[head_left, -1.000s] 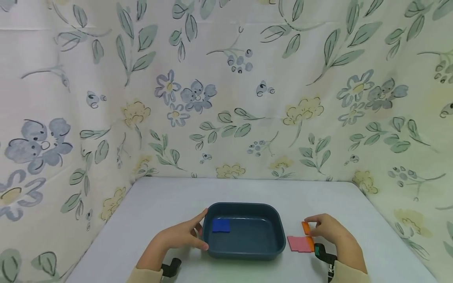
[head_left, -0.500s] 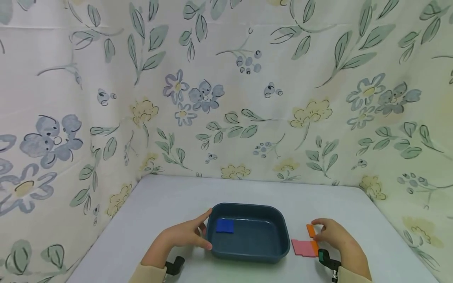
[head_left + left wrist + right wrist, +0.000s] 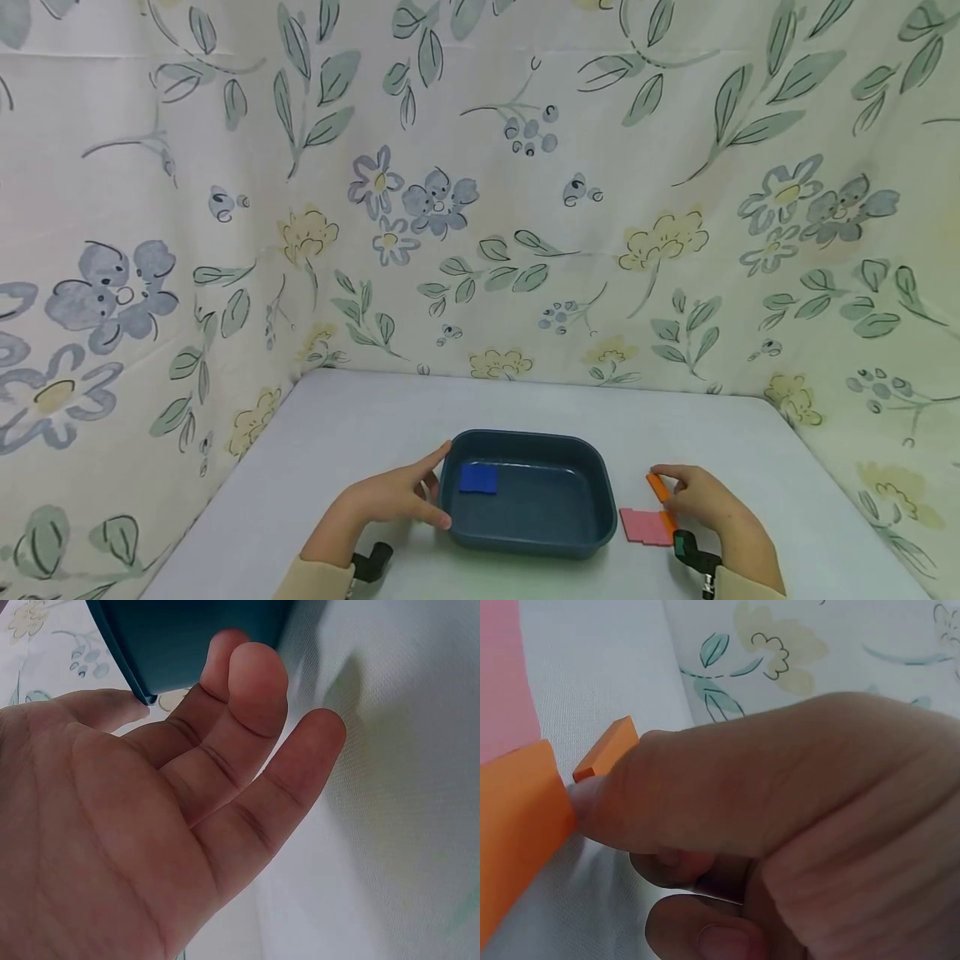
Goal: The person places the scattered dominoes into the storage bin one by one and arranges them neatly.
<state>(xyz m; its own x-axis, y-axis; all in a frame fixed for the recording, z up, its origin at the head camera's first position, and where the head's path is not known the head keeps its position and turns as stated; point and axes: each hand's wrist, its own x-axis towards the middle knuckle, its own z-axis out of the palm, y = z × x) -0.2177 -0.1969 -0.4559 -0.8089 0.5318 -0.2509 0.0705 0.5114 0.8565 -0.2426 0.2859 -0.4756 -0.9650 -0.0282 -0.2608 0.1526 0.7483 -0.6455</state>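
A dark teal rectangular tray (image 3: 531, 545) stands on the table with a flat blue piece (image 3: 477, 478) lying inside, toward the far left. My left hand (image 3: 386, 500) rests against its left side, index finger at the far corner and thumb lower down; the left wrist view has the other fingers loosely bent beside the tray wall (image 3: 180, 645). Right of the tray, my right hand (image 3: 701, 498) pinches a small flat orange piece (image 3: 657, 487) between thumb and index finger. The right wrist view shows this orange piece (image 3: 607, 751) tilted, its side edge visible.
Flat on the table near the right hand lie a pink piece (image 3: 645, 527) and a second orange piece (image 3: 669, 523), which touches or overlaps its right edge. Flower-printed cloth (image 3: 495, 208) hangs behind the white table (image 3: 525, 404) and along both sides.
The head view has swung slightly left. The pinched orange piece has turned and now shows narrower, and the right fingertips have shifted a little. My left hand stays at the tray.
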